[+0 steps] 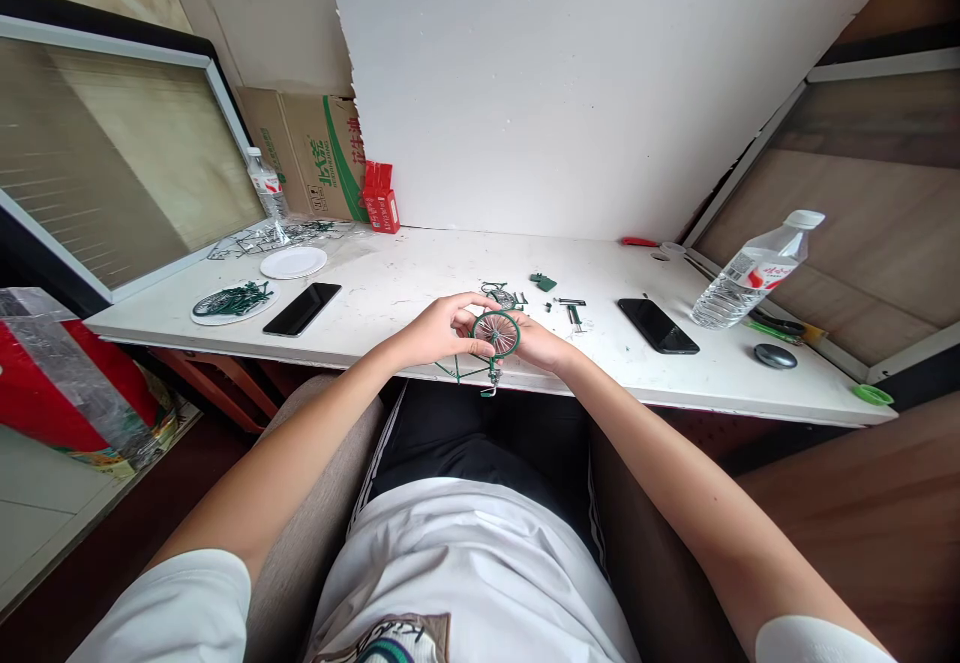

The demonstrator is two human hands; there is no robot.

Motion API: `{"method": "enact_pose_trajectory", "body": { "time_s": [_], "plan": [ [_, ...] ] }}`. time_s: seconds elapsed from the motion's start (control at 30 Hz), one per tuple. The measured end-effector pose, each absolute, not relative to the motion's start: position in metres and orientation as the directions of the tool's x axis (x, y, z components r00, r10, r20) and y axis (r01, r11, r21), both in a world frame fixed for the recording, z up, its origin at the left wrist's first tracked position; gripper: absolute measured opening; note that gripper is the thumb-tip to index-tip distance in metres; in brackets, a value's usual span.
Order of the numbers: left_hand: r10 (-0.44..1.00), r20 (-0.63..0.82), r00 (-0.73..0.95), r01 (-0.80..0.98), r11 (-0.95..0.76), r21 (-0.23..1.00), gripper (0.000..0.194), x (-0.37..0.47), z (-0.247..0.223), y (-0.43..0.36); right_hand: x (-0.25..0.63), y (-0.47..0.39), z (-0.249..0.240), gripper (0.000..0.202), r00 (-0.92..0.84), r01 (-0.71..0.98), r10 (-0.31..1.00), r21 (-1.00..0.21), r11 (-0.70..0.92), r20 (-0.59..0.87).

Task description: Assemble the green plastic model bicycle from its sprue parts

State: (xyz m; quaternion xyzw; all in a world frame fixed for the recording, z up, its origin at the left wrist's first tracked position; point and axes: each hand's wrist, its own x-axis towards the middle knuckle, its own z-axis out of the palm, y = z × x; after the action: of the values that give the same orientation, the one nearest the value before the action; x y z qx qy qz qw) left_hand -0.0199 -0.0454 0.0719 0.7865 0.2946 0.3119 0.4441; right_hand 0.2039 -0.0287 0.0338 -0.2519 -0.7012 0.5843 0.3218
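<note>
A small green model bicycle [491, 375] is held between my two hands over the table's front edge. Its spoked wheel [496, 334] faces me, and thin frame tubes hang below with a pedal-like piece at the bottom. From the left, my left hand [436, 329] pinches the wheel's rim between thumb and fingers. My right hand [541, 345] grips it from the other side, its fingertips partly hidden behind the wheel. Just beyond the hands lie a second small wheel with green parts [504, 297], a green block-like piece [542, 282] and several small dark green parts [574, 315].
On the left are a plate of green pieces [225, 315], a white plate [293, 262], a phone [303, 309], a bottle [266, 188] and a red box [382, 208]. To the right stand another phone [658, 326], a water bottle [754, 273] and a dark round object [775, 356].
</note>
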Motion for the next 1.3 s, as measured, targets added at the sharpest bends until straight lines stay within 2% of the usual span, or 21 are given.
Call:
{"method": "enact_pose_trajectory", "body": {
  "time_s": [0.13,0.23,0.6,0.83,1.07,1.2,1.3],
  "plan": [
    [0.770,0.230,0.595,0.198,-0.418,0.887,0.072,-0.020,0.074,-0.046,0.206,-0.025,0.030,0.023,-0.682,-0.090,0.725,-0.995,0.047,0.096],
    [0.776,0.227,0.588,0.203,-0.413,0.888,0.071,-0.020,0.076,-0.047,0.210,-0.022,0.030,0.024,-0.690,-0.171,0.716,-0.985,-0.021,0.105],
    [0.746,0.222,0.628,0.201,-0.432,0.879,0.068,-0.020,0.071,-0.045,0.214,-0.027,0.032,0.029,-0.751,-0.118,0.659,-0.990,-0.076,0.039],
    [0.732,0.230,0.641,0.192,-0.443,0.875,0.067,-0.020,0.069,-0.043,0.209,-0.023,0.028,0.027,-0.705,-0.036,0.706,-0.997,0.063,0.070],
    [0.749,0.219,0.625,0.193,-0.420,0.887,0.068,-0.022,0.071,-0.044,0.211,-0.026,0.033,0.019,-0.738,-0.183,0.670,-0.979,-0.090,0.076],
    [0.752,0.210,0.625,0.203,-0.416,0.886,0.068,-0.021,0.072,-0.045,0.217,-0.025,0.033,0.021,-0.757,-0.147,0.653,-0.983,-0.107,0.042],
    [0.751,0.203,0.628,0.204,-0.411,0.888,0.068,-0.019,0.073,-0.046,0.221,-0.024,0.036,0.028,-0.757,-0.067,0.653,-0.997,-0.039,0.025]
  ]
}}
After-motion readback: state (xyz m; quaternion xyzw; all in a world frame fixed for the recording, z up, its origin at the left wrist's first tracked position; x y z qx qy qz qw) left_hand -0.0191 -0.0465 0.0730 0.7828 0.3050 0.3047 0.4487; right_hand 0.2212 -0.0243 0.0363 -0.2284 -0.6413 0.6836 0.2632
